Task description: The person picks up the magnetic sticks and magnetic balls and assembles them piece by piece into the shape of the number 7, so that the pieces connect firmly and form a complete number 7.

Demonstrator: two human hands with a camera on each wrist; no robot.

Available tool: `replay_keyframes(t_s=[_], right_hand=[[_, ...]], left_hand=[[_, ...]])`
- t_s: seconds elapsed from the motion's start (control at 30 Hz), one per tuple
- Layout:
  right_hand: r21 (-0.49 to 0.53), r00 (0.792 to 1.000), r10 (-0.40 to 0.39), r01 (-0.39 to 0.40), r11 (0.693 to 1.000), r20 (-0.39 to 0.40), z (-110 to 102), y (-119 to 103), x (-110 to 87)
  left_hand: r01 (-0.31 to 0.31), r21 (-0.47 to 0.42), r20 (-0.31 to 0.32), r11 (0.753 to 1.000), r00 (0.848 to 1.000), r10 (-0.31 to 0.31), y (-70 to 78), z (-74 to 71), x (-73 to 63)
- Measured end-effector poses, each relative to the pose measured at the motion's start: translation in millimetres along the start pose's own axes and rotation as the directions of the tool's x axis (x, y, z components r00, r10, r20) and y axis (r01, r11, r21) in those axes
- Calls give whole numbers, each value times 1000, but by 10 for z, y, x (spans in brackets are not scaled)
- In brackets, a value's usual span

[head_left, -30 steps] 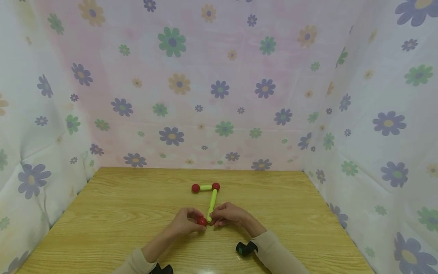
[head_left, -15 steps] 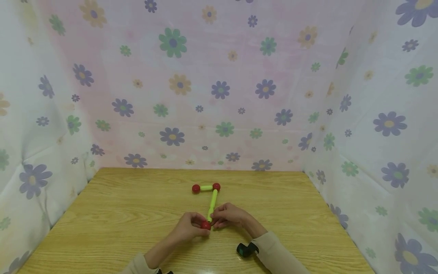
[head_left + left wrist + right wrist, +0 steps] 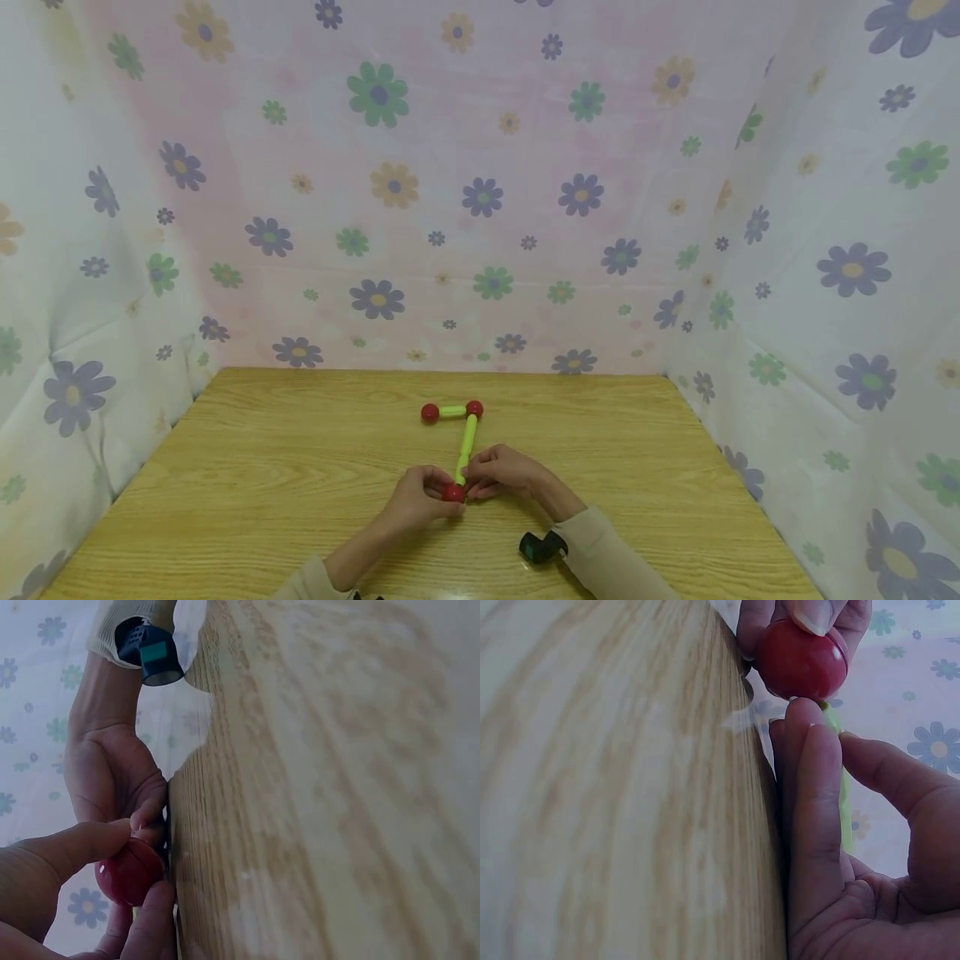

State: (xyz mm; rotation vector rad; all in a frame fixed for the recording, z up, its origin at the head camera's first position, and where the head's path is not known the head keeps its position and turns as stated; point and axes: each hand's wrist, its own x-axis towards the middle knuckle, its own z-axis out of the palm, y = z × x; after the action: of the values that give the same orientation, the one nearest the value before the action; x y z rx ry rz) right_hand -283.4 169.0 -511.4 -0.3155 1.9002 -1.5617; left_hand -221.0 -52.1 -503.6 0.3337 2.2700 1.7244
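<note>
Between thumb and fingers my left hand (image 3: 412, 502) pinches a red ball (image 3: 453, 493), low over the table. The ball touches the near end of a yellow-green rod (image 3: 467, 443); in the right wrist view the red ball (image 3: 802, 660) meets the rod (image 3: 846, 814). My right hand (image 3: 508, 473) pinches that rod near the same end, its fingertips close beside the ball. At the rod's far end sits a second red ball (image 3: 474, 409). From there a shorter yellow-green rod (image 3: 452, 412) runs left to a third red ball (image 3: 430, 413).
The wood-grain table (image 3: 285, 467) lies under everything. Flower-printed cloth (image 3: 420, 250) hangs behind it and along both sides. A black wrist camera (image 3: 542, 547) is strapped at the right cuff, close to the tabletop.
My left hand has brought its red ball rightward and slightly nearer, from beside the rod to its near end. My right hand has stayed almost still, pinching the rod.
</note>
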Motion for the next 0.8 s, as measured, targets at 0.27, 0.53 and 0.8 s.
replay_keyframes(t_s=[0.27,0.53,0.8], right_hand=[[0,1000,5,-5,1000,-4,12,-15,-2],[2,1000,7,-7,1000,-13,12,-9,6],[33,1000,-9,9,999,12,-14,8,0]], left_hand=[[0,-11,-6,1000,1000,0,-10,11,-11],[-8,-3,-12,1000,1000,8,-1,-2,-27],[0,-32,19,999,1000,0,29,-26,-37]])
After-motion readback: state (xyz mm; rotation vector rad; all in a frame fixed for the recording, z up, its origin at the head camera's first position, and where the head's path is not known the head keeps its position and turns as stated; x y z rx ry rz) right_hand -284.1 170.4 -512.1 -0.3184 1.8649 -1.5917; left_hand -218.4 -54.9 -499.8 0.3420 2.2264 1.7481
